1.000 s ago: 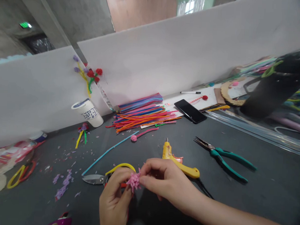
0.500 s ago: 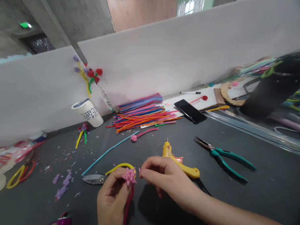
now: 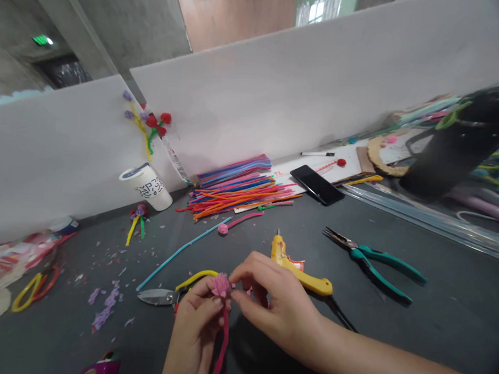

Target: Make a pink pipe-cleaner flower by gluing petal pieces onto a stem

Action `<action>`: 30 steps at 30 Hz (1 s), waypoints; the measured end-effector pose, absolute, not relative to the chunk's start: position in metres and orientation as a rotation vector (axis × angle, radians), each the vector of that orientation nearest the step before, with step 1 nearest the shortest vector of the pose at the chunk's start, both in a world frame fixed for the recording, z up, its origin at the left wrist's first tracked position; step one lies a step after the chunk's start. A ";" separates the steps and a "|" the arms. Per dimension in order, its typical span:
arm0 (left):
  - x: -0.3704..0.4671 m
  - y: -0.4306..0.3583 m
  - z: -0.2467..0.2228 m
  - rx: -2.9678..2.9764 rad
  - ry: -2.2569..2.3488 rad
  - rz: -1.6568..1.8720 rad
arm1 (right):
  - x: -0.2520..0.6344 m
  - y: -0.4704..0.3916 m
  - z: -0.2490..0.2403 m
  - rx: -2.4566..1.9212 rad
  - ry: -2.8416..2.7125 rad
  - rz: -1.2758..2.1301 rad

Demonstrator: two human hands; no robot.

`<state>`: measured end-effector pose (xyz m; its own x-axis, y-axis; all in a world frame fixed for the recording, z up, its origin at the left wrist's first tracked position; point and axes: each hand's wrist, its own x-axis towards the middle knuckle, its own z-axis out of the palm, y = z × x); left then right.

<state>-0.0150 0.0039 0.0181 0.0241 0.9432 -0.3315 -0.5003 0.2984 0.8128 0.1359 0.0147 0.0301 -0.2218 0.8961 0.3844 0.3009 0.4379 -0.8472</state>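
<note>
My left hand pinches a pink pipe-cleaner flower just below its spiky head, and its darker pink stem hangs down past the palm. Right beside the flower is my right hand, thumb and forefinger apart. Small pink bits show between its fingers; whether any touches the skin I cannot tell. Scissors with yellow and red handles lie partly hidden behind my left hand. A yellow glue gun rests on the table beyond my right hand.
Green-handled pliers lie at right. Further back are a pile of pipe cleaners, a phone, a paper cup and a dark jug. A blue pipe cleaner and purple scraps lie left.
The flower has tipped more upright and its stem has swung into fuller view. My right thumb and forefinger have parted from a pinch on a pink bit and moved nearer the flower.
</note>
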 end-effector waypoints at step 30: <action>-0.035 0.026 0.030 0.300 0.854 1.259 | 0.195 0.053 0.020 -1.985 -2.429 0.431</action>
